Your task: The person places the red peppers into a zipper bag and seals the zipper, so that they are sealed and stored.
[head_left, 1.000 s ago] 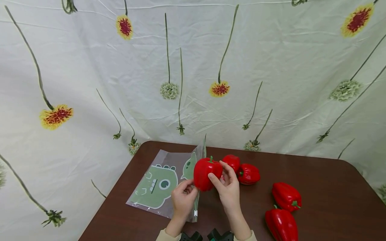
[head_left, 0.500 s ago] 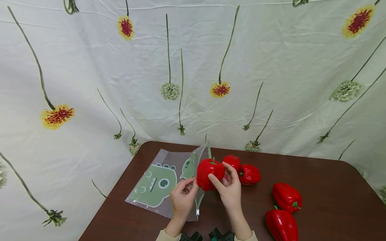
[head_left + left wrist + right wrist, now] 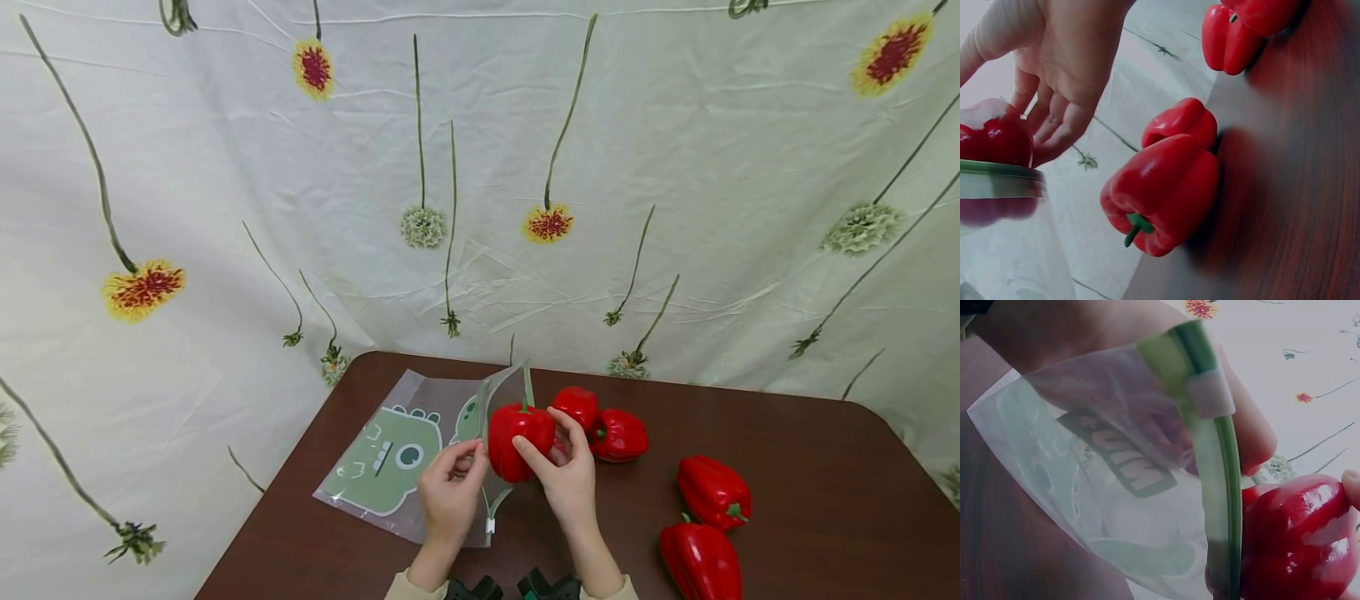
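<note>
My left hand point(image 3: 450, 492) pinches the open edge of a clear zip bag point(image 3: 467, 387) printed with a green cartoon monster. Between thumb and fingers, my right hand point(image 3: 567, 479) holds a red bell pepper point(image 3: 519, 442), its green stem up, at the bag's mouth. Part of the bag's rim stands up behind the pepper. A white slider point(image 3: 491, 526) sits at the near end of the zip. In the right wrist view, the green zip strip point(image 3: 1227, 481) runs right beside the pepper point(image 3: 1300, 540); the left hand shows partly through the film.
Two red bell peppers lie just beyond my right hand, one at the back point(image 3: 576, 405) and one nearer point(image 3: 619, 435). Two more, a far one point(image 3: 714, 490) and a near one point(image 3: 701, 558), lie to the right on the brown table point(image 3: 817, 492). A flowered cloth point(image 3: 480, 167) hangs behind.
The bag's mouth has spread wider around the pepper. My left hand has shifted slightly left and up with the edge; the pepper has dipped slightly over the last half second.
</note>
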{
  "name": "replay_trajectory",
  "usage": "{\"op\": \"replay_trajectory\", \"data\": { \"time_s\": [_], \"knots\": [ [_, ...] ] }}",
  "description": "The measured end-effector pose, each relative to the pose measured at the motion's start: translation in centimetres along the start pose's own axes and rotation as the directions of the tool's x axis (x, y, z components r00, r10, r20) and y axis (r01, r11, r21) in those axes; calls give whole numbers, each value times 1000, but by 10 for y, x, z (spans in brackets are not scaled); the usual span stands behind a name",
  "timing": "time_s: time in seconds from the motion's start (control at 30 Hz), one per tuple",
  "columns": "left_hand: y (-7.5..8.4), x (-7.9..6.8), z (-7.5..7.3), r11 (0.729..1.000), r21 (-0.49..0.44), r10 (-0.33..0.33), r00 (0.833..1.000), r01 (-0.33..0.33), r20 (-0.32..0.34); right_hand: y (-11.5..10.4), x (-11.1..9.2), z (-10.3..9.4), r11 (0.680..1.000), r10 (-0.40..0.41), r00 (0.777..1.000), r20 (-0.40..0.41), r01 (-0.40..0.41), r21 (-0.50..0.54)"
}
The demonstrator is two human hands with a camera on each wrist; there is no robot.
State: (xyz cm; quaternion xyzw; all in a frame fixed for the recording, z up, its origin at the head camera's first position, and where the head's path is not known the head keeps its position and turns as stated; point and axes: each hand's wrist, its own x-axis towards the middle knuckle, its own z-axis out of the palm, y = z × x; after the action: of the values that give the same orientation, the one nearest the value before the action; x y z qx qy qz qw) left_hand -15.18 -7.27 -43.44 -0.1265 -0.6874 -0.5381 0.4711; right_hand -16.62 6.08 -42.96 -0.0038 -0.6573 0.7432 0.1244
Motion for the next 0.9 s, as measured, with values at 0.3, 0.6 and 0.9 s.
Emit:
{"op": "replay_trajectory", "data": {
  "time_s": [0.3, 0.6, 0.9],
  "knots": [
    [-8, -3, 1, 1000, 13, -19, 1000, 19, 4, 4, 1, 1, 996, 16, 1000, 15, -15, -92],
    [-32, -11, -2, 1000, -4, -29, 1000, 29, -3, 4, 1, -1, 988, 22, 994, 111, -4, -155],
    [-34, -10, -1, 1000, -7, -6, 999, 6, -34, 2, 4, -5, 994, -37, 995, 97, 47, -102]
  ]
}}
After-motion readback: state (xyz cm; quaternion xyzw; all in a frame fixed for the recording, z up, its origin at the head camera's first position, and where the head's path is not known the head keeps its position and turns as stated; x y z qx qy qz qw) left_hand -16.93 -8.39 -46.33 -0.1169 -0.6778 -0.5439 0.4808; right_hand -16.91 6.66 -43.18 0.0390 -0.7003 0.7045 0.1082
